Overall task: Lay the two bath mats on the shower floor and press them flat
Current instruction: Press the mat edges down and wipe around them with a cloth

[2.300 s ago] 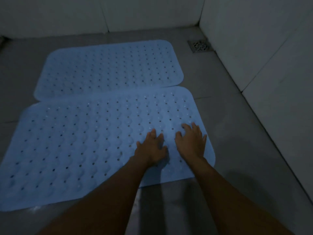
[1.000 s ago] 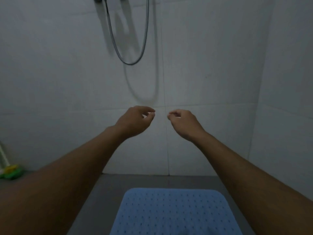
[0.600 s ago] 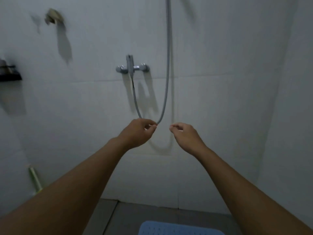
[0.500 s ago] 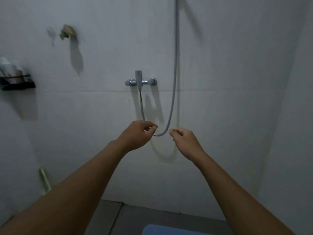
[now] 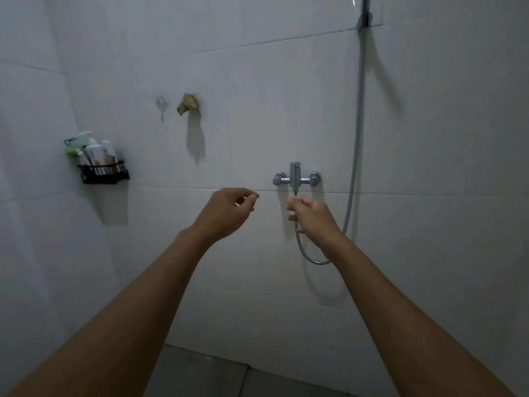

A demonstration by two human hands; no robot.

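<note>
Shower hose (image 5: 359,110) cut off by top edge, lower loop partly hidden behind right hand (image 5: 313,217) and forearm. Both forearms cut by bottom edge. Bottles (image 5: 96,151) in wall rack (image 5: 104,174) too small to read. Brownish lump (image 5: 188,103) on wall: cannot tell what. Floor (image 5: 200,373) only a strip.

Two hands (image 5: 226,213) (image 5: 313,220), one tap (image 5: 296,179), one hose (image 5: 359,110)

A black wire caddy (image 5: 104,174) holding bottles (image 5: 96,151) hangs on the white tiled wall (image 5: 257,81). To its right are a brownish lump (image 5: 189,104), perhaps a crumpled hook, a chrome mixer tap (image 5: 296,179) and a looping shower hose (image 5: 359,124).
</note>
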